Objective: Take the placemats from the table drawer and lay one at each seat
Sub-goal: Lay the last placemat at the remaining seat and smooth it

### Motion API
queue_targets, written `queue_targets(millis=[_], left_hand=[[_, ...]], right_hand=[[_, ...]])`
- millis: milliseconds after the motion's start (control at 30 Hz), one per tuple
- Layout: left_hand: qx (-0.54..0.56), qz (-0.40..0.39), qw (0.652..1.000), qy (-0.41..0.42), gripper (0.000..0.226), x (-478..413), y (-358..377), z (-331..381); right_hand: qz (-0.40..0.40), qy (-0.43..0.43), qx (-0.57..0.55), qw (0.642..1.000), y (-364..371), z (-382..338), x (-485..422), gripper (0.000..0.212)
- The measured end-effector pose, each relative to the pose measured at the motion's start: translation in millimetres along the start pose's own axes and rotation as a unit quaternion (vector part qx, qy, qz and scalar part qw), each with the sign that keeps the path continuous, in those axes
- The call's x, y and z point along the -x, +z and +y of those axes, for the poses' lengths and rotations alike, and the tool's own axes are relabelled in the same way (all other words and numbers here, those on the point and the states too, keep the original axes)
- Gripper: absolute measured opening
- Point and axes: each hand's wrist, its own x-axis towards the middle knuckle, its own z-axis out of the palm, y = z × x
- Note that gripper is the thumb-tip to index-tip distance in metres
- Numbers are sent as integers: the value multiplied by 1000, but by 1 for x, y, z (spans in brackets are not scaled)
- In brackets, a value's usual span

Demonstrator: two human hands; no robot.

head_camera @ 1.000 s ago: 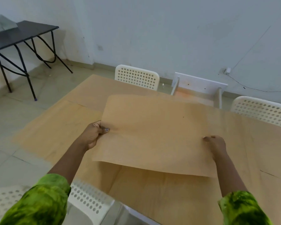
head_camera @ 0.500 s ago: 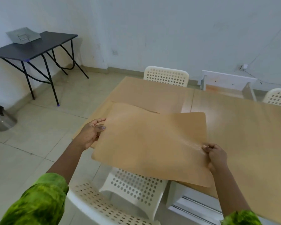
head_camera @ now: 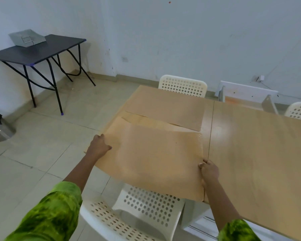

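Room: pale walls, tiled floor, a long wooden surface (head_camera: 259,153) with white perforated chairs round it.

Containers:
- Drawer (head_camera: 247,92), white, pulled open at the far end of the surface. An orange-tan bottom shows inside; its contents cannot be made out.
- Metal tray (head_camera: 27,39), grey, on a black side surface (head_camera: 42,53) with folding legs, by the left wall. Its contents are not visible.
- Steel bin (head_camera: 0,127) on the floor at the left edge, with a black liner at its mouth.

Task items:
- Placemat (head_camera: 155,157), tan, held nearly flat over the near left corner of the surface, its near edge overhanging the near chair (head_camera: 146,209).
- Left hand (head_camera: 98,146), fingers curled over the placemat's left edge.
- Right hand (head_camera: 208,171), closed on the placemat's right edge near its lower corner.
- Second placemat (head_camera: 165,108), flat on the surface before the far chair (head_camera: 182,86).

Change from half a second earlier: the held placemat is lower and flatter and covers more of the corner. Both hands grip the same edges. A second earlier it was over the middle of the surface.
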Motion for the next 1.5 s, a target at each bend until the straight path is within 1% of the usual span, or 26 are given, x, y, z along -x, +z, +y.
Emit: queue_targets(millis=[100, 233, 367, 433, 500, 567, 833, 1000, 1233, 1400, 1500], left_hand=[[-11, -11, 1000, 10, 59, -17, -1, -12], [-1, -34, 998, 44, 42, -51, -7, -25], [-10, -61, 995, 79, 50, -75, -13, -27], [-33, -76, 991, 102, 51, -91, -20, -34], [-50, -84, 989, 108, 53, -93, -17, -30], [-60, -105, 986, 112, 57, -100, -17, -35], [-76, -125, 984, 103, 59, -121, 0, -35], [-100, -115, 985, 83, 60, -123, 8, -35], [-127, -94, 982, 106, 57, -128, 11, -40], [-113, -97, 982, 115, 52, -136, 11, -43], [-75, -92, 989, 91, 47, -134, 12, -41]], right_hand=[[31, -25, 51, 998, 12, -3, 3, 41], [84, -15, 72, 994, 33, -1, 8, 42], [111, -23, 82, 990, 47, -5, 18, 49], [158, -13, 70, 985, 61, -9, 21, 47], [180, -23, 83, 980, 59, -13, 22, 43], [196, -12, 75, 978, 65, -14, 25, 40], [212, -10, 67, 975, 72, -17, 25, 36], [220, 0, 72, 973, 74, -18, 26, 33], [229, -4, 94, 969, 79, -11, 24, 33], [235, -4, 91, 968, 80, -9, 21, 34], [237, 0, 99, 966, 80, -9, 16, 34]])
